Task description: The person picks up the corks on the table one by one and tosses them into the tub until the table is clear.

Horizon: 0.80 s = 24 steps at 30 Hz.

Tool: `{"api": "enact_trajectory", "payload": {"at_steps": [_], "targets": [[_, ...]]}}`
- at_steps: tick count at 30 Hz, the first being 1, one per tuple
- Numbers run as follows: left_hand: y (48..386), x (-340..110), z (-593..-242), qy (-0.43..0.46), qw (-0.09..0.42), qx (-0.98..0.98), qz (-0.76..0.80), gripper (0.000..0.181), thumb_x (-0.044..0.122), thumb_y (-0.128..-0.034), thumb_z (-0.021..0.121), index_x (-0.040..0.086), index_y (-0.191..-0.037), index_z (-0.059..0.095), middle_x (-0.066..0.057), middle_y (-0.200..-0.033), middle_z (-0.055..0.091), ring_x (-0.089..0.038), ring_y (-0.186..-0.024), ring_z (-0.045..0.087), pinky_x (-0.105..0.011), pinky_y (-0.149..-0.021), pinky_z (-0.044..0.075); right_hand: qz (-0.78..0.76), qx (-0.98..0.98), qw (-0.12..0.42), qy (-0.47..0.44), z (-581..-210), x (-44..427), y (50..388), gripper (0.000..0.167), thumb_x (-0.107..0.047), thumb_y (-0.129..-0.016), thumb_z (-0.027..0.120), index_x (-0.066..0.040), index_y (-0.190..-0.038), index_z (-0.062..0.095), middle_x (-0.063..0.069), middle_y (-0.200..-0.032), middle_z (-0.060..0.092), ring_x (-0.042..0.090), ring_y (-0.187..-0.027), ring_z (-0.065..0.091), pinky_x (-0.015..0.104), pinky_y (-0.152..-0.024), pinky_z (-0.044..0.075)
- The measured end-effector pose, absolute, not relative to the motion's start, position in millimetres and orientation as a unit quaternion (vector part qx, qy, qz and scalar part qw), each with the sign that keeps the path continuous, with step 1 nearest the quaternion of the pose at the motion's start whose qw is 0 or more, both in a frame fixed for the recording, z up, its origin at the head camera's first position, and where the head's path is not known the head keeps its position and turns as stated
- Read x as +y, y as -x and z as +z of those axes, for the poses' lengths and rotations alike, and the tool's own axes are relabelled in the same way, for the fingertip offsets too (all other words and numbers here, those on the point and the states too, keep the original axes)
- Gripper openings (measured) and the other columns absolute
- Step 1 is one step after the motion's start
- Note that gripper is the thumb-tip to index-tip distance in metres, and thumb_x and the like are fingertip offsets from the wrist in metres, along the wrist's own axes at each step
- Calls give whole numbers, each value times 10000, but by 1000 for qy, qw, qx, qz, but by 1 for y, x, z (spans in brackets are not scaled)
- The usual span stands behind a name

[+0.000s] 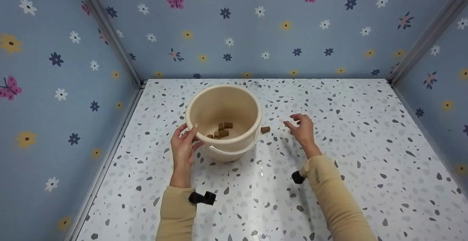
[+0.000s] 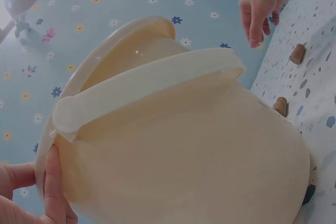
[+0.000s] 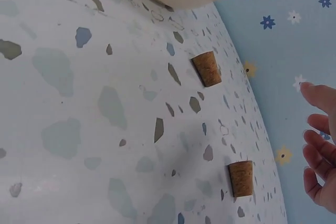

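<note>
A cream bucket with a white handle stands on the table. My left hand grips its rim on the left side, thumb over the edge. Inside the bucket lie several brown corks. Just right of the bucket, one cork rests on the tabletop. My right hand hovers beyond it, fingers bent and apart, holding nothing. Two loose corks show in the right wrist view, a nearer-bucket cork and a second cork; the head view shows only one of them.
The white speckled table meets blue patterned panels on the left, right and back. Metal edge strips run along the corners. A black camera mount sits at each wrist.
</note>
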<state>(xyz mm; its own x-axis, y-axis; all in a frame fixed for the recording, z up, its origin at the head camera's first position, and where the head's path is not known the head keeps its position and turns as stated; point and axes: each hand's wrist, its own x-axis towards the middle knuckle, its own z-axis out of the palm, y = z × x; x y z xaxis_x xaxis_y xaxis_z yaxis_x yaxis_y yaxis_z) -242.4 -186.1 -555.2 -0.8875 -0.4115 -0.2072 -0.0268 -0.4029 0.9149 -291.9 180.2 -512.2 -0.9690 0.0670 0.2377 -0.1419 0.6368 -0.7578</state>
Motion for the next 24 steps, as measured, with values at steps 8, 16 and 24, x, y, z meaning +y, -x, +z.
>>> {"api": "enact_trajectory", "payload": {"at_steps": [8, 16, 24], "targets": [[252, -190, -572, -202, 130, -545, -803, 602, 396, -674, 745, 202, -1189, 499, -111, -989, 594, -260, -808, 619, -402, -631, 535, 404, -909, 101, 10, -532, 194, 291, 402, -195, -774, 693, 71, -1054, 580, 227, -1002, 530, 365, -962, 484, 432, -816, 414], [267, -196, -600, -189, 160, -539, -805, 598, 412, -660, 748, 195, -1167, 518, -167, -1017, 580, -328, -818, 603, -460, -632, 523, 392, -916, 68, 49, -545, 201, 287, 427, -214, -783, 683, 78, -1067, 556, 230, -1001, 499, 327, -891, 478, 431, -777, 420], [268, -197, -603, -196, 163, -544, -799, 599, 415, -656, 749, 216, -1171, 517, -164, -1018, 582, -334, -824, 601, -468, -632, 520, 376, -923, 38, 72, -551, 203, 288, 441, -225, -792, 673, 73, -1087, 537, 215, -1000, 499, 313, -912, 473, 420, -819, 403]]}}
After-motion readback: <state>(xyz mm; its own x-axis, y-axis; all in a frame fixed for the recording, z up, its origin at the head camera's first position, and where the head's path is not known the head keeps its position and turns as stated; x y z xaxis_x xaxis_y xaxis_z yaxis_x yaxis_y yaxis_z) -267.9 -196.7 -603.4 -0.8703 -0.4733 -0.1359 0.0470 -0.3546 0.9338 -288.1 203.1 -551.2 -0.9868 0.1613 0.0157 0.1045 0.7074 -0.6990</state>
